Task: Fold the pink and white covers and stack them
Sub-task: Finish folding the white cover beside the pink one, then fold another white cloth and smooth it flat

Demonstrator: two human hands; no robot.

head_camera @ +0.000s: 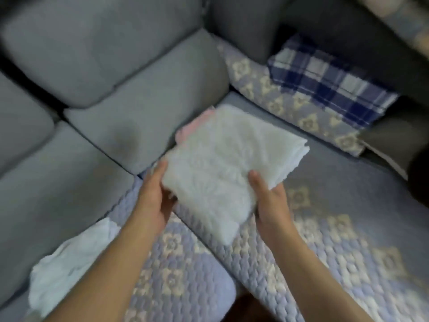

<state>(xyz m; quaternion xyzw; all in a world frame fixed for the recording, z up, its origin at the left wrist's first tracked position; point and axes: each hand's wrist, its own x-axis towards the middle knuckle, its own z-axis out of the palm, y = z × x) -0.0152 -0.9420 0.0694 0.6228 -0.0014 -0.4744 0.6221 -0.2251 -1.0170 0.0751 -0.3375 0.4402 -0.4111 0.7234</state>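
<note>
A folded white cover (222,163) lies over a folded pink cover (185,131), of which only a strip shows at the far left edge. Both rest on the sofa seat in the middle of the head view. My left hand (153,196) grips the near left edge of the white cover, thumb on top and fingers hidden underneath. My right hand (269,201) holds its near right edge, thumb pressed on top. Another white cover (69,270) lies crumpled at the lower left, partly hidden by my left forearm.
Grey back cushions (130,94) rise to the left and behind. A quilted lilac seat mat (325,247) with cream flower squares covers the seat. A blue and white checked cloth (329,84) lies folded at the far right by a dark armrest.
</note>
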